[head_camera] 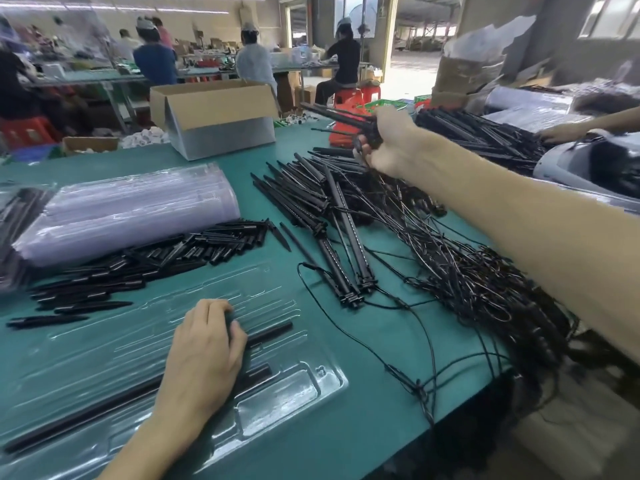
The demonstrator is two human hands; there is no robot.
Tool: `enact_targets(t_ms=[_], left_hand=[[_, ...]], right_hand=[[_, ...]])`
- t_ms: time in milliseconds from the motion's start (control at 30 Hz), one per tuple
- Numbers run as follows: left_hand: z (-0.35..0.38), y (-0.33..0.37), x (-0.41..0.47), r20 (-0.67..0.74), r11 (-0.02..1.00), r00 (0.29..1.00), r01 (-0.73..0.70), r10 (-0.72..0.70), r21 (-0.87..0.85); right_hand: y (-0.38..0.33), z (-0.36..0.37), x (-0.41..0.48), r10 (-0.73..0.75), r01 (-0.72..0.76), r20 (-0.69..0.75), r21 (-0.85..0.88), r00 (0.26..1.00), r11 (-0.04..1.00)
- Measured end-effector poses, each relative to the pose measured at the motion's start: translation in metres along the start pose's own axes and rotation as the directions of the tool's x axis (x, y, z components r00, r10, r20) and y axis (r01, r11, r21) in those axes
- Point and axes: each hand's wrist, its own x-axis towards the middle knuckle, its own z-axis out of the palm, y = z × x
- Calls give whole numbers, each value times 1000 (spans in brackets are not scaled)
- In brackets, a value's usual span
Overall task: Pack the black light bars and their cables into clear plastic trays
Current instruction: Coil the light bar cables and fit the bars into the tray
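Black light bars (86, 412) in clear tray (341, 380)

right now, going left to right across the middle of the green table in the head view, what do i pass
stack of clear trays → heap of loose light bars → tangle of cables

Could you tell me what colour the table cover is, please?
The table cover is teal green; head view.
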Motion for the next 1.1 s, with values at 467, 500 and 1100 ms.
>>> enact_targets(t_ms=[467,500,1100], left_hand=[[-23,12,-4,-236,978,970,-110,67,-176],[-29,12,-4,-276,959,961,-58,-21,-276],[-115,-9,5,400,-406,695,168,-598,-898]], right_hand=[[74,103,-164,-2,41,357,-101,934,994],[88,105,-171,-15,56,365,-101,931,993],[222,19,-252,-144,773,825,-430,546,467]])
